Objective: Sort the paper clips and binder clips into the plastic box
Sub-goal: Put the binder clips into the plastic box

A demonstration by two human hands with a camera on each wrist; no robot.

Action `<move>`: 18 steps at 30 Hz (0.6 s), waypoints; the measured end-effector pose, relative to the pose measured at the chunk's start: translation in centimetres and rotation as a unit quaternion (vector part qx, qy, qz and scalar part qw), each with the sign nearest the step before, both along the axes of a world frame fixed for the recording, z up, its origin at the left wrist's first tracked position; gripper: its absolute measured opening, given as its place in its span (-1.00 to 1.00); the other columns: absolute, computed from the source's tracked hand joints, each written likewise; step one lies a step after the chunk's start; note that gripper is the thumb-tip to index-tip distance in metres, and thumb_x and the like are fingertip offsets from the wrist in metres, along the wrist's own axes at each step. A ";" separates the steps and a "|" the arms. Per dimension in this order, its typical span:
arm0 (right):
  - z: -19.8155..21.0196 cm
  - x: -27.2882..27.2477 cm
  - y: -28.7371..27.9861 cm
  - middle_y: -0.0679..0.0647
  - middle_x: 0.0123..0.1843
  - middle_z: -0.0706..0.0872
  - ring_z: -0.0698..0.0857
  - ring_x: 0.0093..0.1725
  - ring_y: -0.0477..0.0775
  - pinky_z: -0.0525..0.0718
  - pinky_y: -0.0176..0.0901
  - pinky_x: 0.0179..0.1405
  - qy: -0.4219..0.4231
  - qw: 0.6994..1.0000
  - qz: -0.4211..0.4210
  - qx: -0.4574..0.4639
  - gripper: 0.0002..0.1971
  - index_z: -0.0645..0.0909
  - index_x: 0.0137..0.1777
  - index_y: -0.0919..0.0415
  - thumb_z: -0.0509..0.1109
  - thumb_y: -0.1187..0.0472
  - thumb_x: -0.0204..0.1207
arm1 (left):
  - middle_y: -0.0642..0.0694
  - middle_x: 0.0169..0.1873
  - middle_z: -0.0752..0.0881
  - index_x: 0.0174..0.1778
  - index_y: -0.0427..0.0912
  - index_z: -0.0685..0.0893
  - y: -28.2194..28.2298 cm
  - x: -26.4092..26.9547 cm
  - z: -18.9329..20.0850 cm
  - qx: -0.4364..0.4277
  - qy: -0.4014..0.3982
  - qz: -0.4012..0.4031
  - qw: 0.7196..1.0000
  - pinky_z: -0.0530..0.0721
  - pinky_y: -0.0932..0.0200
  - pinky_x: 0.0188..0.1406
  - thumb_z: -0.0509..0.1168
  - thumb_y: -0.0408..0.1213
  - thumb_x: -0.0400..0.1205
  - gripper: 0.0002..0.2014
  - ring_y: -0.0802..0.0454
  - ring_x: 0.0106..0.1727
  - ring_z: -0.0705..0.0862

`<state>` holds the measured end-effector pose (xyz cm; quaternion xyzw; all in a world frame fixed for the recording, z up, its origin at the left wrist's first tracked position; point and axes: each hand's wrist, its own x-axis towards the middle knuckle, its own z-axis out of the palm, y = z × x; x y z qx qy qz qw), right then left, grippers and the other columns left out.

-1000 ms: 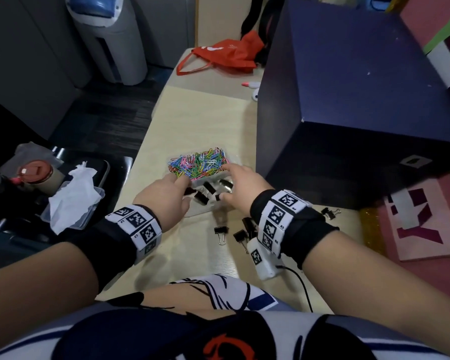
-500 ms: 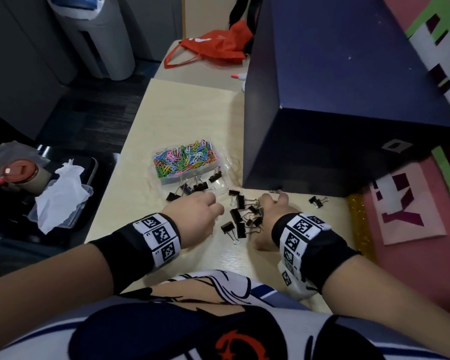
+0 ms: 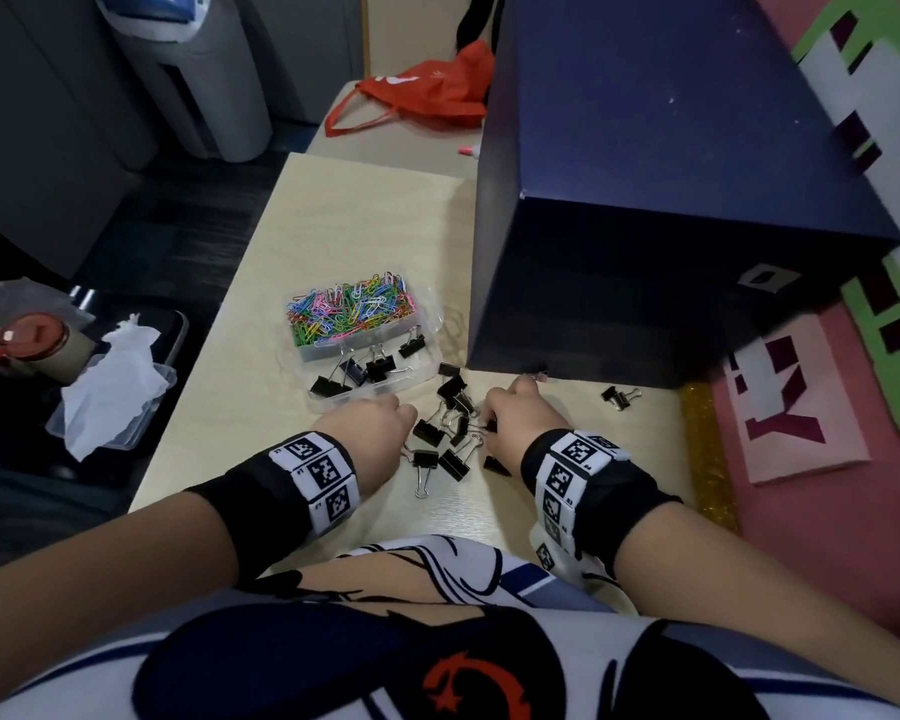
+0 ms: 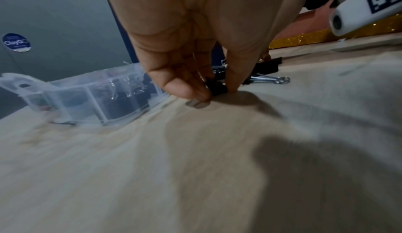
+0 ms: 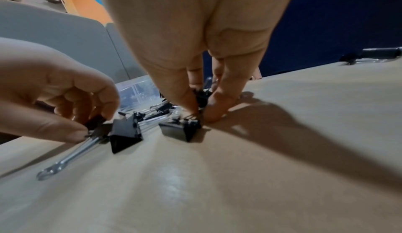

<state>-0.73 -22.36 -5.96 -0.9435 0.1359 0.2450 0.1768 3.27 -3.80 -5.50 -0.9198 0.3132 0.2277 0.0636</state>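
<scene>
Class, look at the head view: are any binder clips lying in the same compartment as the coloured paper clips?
No: the paper clips fill the far compartment alone, while the binder clips lie in the near one.

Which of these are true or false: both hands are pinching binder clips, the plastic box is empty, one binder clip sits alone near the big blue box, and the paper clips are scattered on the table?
1. Both hands pinch binder clips: true. The left hand and right hand each pinch one from the pile.
2. The plastic box is empty: false. It holds paper clips and several binder clips.
3. One binder clip lies alone by the blue box: true.
4. Paper clips are scattered on the table: false. They are in the box.
</scene>
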 end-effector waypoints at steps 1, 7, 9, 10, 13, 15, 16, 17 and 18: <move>-0.1 0.1 0.0 0.08 0.29 0.34 0.63 -0.13 0.12 0.70 -0.07 -0.05 0.000 1.000 -0.001 -0.005 -0.81 0.52 0.06 0.09 0.29 0.34 0.50 | -0.20 0.05 0.57 0.13 -0.21 0.47 0.0 -0.1 0.1 -0.005 0.000 0.008 1.000 0.55 0.01 -0.22 0.15 -0.35 0.59 -0.80 -0.22 0.02 0.66; 0.4 0.6 0.0 0.12 0.35 0.38 0.66 -0.05 0.12 0.67 -0.11 0.09 -0.007 1.000 -0.002 -0.001 -0.80 0.61 0.09 0.13 0.34 0.32 0.50 | -0.20 -0.03 0.66 0.02 -0.18 0.51 0.9 0.0 0.4 -0.056 0.005 0.020 0.998 0.67 -0.02 -0.14 0.14 -0.28 0.61 -0.88 -0.23 -0.05 0.66; 1.4 1.0 0.3 0.10 0.34 0.39 0.60 -0.06 0.06 0.63 -0.17 0.06 -0.012 1.000 0.000 0.002 -0.83 0.62 0.08 0.13 0.38 0.27 0.51 | -0.16 -0.04 0.66 0.01 -0.15 0.51 1.2 0.3 1.0 -0.097 -0.004 0.024 0.995 0.64 0.03 -0.10 0.17 -0.22 0.62 -0.88 -0.19 -0.04 0.65; 1.9 1.3 0.4 0.10 0.32 0.41 0.57 -0.06 0.05 0.61 -0.17 0.04 -0.019 1.000 0.002 0.006 -0.85 0.62 0.06 0.12 0.40 0.25 0.51 | -0.13 -0.04 0.65 0.02 -0.14 0.52 1.5 0.6 1.4 -0.118 -0.011 0.030 0.992 0.59 0.07 -0.11 0.18 -0.20 0.63 -0.88 -0.17 -0.04 0.65; 4.1 2.3 1.6 0.06 0.23 0.43 0.53 -0.03 0.03 0.47 -0.24 -0.03 -0.045 0.998 0.021 0.037 -0.85 0.63 0.05 0.10 0.41 0.22 0.50 | -0.11 -0.07 0.65 0.01 -0.15 0.55 2.4 1.6 2.5 -0.183 -0.046 0.054 0.981 0.52 0.11 -0.13 0.22 -0.22 0.62 -0.89 -0.16 -0.05 0.64; 5.3 3.0 2.7 0.05 0.18 0.45 0.57 0.06 0.06 0.44 -0.25 -0.01 -0.084 0.994 0.035 0.067 -0.83 0.63 0.09 0.10 0.41 0.20 0.51 | -0.14 -0.10 0.67 -0.05 -0.17 0.57 3.1 2.4 3.1 -0.217 -0.071 0.071 0.971 0.54 0.08 -0.15 0.25 -0.25 0.60 -0.91 -0.19 -0.08 0.65; 5.8 3.3 3.3 0.05 0.18 0.48 0.59 0.12 0.08 0.47 -0.25 0.03 -0.108 0.989 0.038 0.088 -0.81 0.62 0.12 0.08 0.41 0.19 0.52 | -0.16 -0.10 0.67 -0.05 -0.17 0.59 3.5 2.8 3.3 -0.224 -0.077 0.084 0.968 0.56 0.07 -0.14 0.27 -0.25 0.59 -0.91 -0.21 -0.08 0.65; 6.2 3.6 3.8 0.06 0.22 0.50 0.60 0.18 0.09 0.50 -0.22 0.11 -0.127 0.985 0.039 0.107 -0.75 0.60 0.19 0.07 0.42 0.17 0.52 | -0.17 -0.07 0.67 -0.01 -0.18 0.60 3.9 3.2 3.5 -0.226 -0.082 0.099 0.966 0.59 0.04 -0.11 0.29 -0.25 0.59 -0.88 -0.21 -0.06 0.65; 6.4 3.9 4.2 0.07 0.29 0.52 0.59 0.24 0.10 0.52 -0.18 0.20 -0.133 0.983 0.042 0.117 -0.66 0.55 0.30 0.04 0.42 0.14 0.53 | -0.17 -0.03 0.66 0.04 -0.17 0.61 4.3 3.6 3.5 -0.225 -0.088 0.113 0.964 0.62 0.01 -0.06 0.30 -0.23 0.58 -0.84 -0.22 -0.03 0.65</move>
